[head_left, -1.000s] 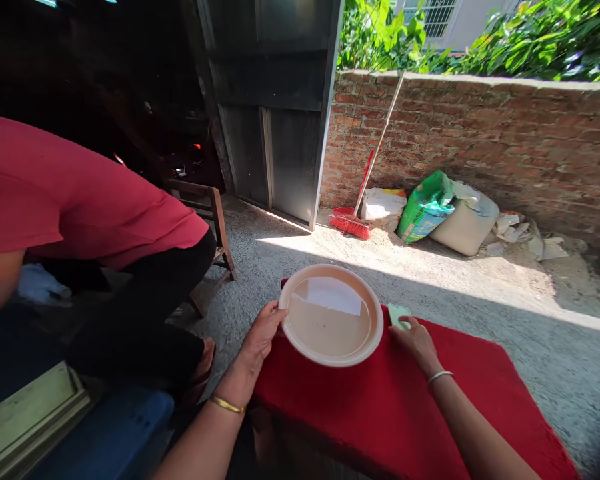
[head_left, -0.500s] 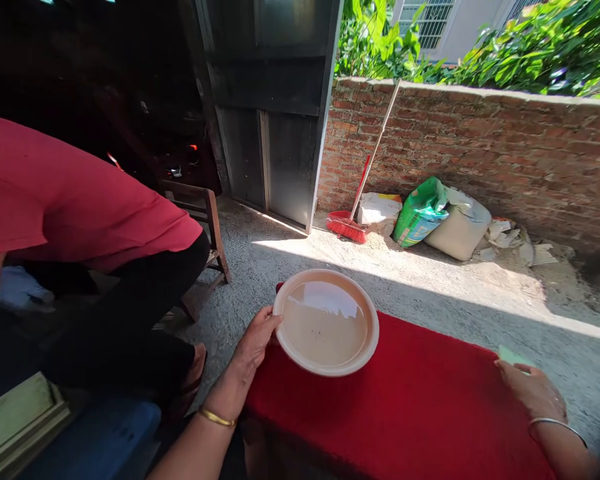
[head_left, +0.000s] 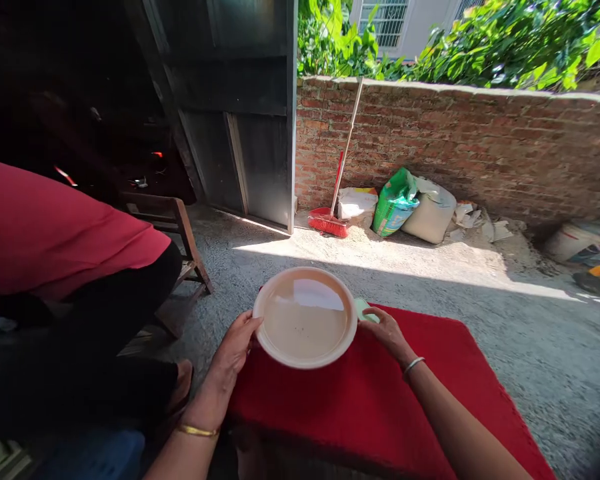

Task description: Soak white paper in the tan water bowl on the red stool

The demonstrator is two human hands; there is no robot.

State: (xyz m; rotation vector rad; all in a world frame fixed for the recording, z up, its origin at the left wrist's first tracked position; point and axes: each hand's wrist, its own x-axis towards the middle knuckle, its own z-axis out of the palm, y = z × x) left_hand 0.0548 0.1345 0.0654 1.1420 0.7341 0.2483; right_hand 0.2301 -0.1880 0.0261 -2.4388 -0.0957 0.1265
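Observation:
A wide, pale pink basin [head_left: 305, 360] of cloudy water, with a few dark specks in it, is over the far left part of the red-covered table [head_left: 420, 360]. My left hand [head_left: 235, 343] grips its left rim, thumb on top and fingers underneath. At the right rim is my right hand [head_left: 383, 328], closed on a flat pale green piece [head_left: 363, 308] whose kind I cannot make out. The piece lies against or just beside the rim. Whether the basin rests on the table or is slightly raised, I cannot tell.
At left a person in a red shirt [head_left: 60, 233] bends beside a wooden chair [head_left: 190, 240]. Behind stand a dark metal door [head_left: 240, 153], a broom [head_left: 330, 227], a green sack [head_left: 395, 203] and a pale sack [head_left: 430, 213] along a brick wall [head_left: 480, 140].
My right hand has come left from the table's far right edge to the basin's right rim, carrying the pale green piece. My left hand keeps its grip. The view has turned right.

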